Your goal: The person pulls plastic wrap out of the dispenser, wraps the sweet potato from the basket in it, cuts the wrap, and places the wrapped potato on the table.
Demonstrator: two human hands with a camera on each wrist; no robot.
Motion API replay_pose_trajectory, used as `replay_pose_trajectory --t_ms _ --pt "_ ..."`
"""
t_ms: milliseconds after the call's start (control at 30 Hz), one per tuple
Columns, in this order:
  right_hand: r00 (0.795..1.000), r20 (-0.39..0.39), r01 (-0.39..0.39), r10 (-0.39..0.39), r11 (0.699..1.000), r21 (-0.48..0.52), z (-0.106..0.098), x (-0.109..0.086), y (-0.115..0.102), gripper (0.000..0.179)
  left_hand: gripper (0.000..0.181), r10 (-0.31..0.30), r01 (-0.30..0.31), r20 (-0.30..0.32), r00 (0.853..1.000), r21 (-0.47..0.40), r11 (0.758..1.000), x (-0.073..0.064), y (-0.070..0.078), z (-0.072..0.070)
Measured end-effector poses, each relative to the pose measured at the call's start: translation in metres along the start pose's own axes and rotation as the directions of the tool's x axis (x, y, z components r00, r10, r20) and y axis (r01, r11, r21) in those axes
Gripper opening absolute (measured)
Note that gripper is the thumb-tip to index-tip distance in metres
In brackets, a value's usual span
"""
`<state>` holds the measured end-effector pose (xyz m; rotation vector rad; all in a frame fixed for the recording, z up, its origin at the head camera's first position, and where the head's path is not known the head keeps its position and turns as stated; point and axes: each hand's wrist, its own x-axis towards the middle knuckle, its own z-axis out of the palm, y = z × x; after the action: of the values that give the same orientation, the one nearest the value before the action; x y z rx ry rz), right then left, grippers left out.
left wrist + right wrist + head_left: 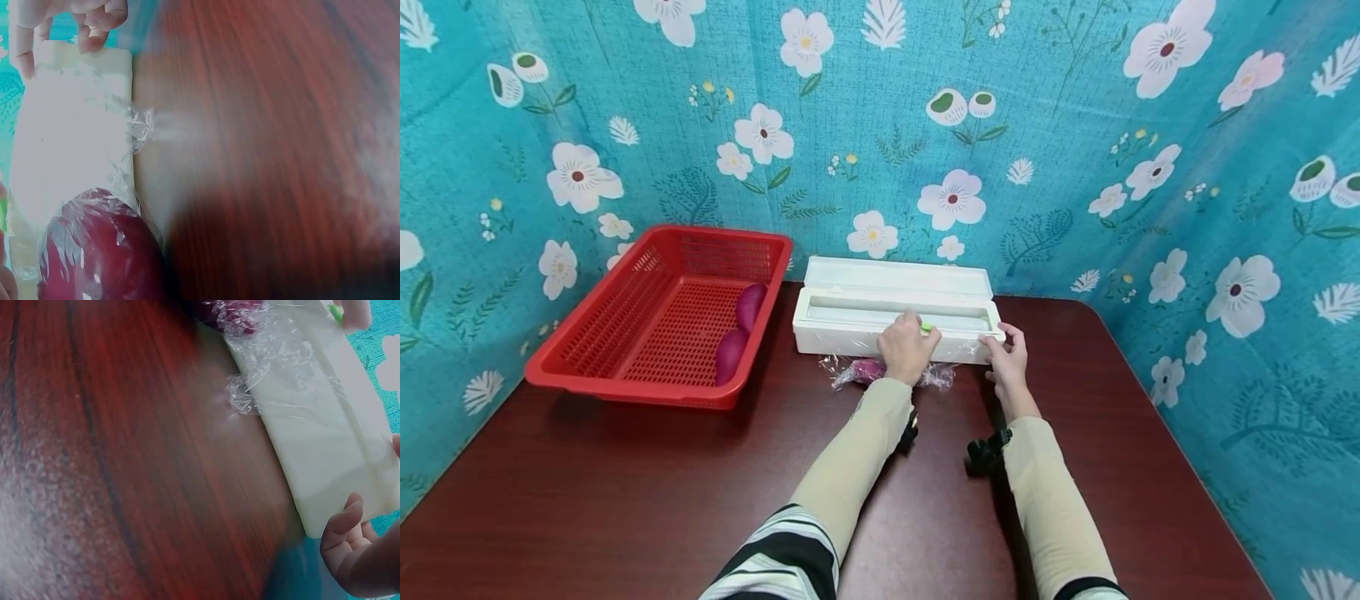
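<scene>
A white cling film dispenser box (850, 340) lies along the table's back edge, its lid (898, 275) raised and a pale roll (895, 318) inside. My left hand (907, 346) pinches the small green slider (927, 327) on the box's front rim. My right hand (1010, 367) grips the right end of the box, thumb in front and fingers over the edge. Clear film (281, 369) clings to the front face. Against that face lies a purple, rounded item, perhaps a sweet potato (103, 259), covered in film; my left hand partly hides it in the head view.
To the left stands a red plastic basket (625, 387) with two purple items (731, 354) of similar look along its right side. The dark red-brown table (715, 492) ends at a blue flowered cloth (865, 150) behind and to the right.
</scene>
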<state>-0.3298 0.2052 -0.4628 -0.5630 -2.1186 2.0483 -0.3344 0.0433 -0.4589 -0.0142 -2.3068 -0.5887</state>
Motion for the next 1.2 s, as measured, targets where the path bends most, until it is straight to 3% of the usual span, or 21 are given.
replay_pose_trajectory --t_ms 200,400,500,600,733,933,1067,1200 --pt "1.0 -0.004 -0.002 0.002 1.0 0.018 -0.002 0.011 0.008 0.047 0.021 -0.067 0.066 0.05 0.996 0.019 0.998 0.006 -0.008 -0.007" --pt "1.0 -0.001 -0.016 0.016 0.998 0.064 -0.009 0.042 0.03 0.048 0.018 -0.056 0.056 0.073 0.996 -0.009 0.998 0.005 -0.013 -0.01" --pt "1.0 0.004 -0.008 0.008 0.999 0.049 -0.007 0.037 0.028 0.047 0.018 -0.046 0.047 0.065 0.997 -0.018 0.999 0.005 -0.017 -0.012" --pt "1.0 -0.006 0.003 -0.003 1.0 0.01 -0.004 0.027 0.022 0.046 0.02 -0.009 0.009 0.011 1.0 -0.001 1.0 0.005 -0.021 -0.012" --pt "0.999 -0.018 0.028 -0.028 0.998 -0.05 -0.001 0.011 0.012 0.046 0.035 -0.008 0.01 -0.047 0.999 0.05 0.999 0.007 -0.029 -0.014" --pt "0.999 -0.024 0.045 -0.046 0.998 -0.032 0.0 -0.002 0.003 0.043 0.062 -0.075 0.072 0.031 0.997 0.098 0.993 0.01 -0.037 -0.016" --pt "0.999 -0.005 0.044 -0.044 0.999 -0.014 0.0 -0.001 0.003 0.044 0.06 -0.111 0.106 0.075 0.991 0.073 0.992 0.008 -0.039 -0.015" --pt "0.999 -0.008 0.051 -0.051 0.999 -0.009 -0.001 0.004 0.007 0.045 0.04 -0.106 0.106 0.017 0.994 -0.023 0.994 0.006 -0.047 -0.012"
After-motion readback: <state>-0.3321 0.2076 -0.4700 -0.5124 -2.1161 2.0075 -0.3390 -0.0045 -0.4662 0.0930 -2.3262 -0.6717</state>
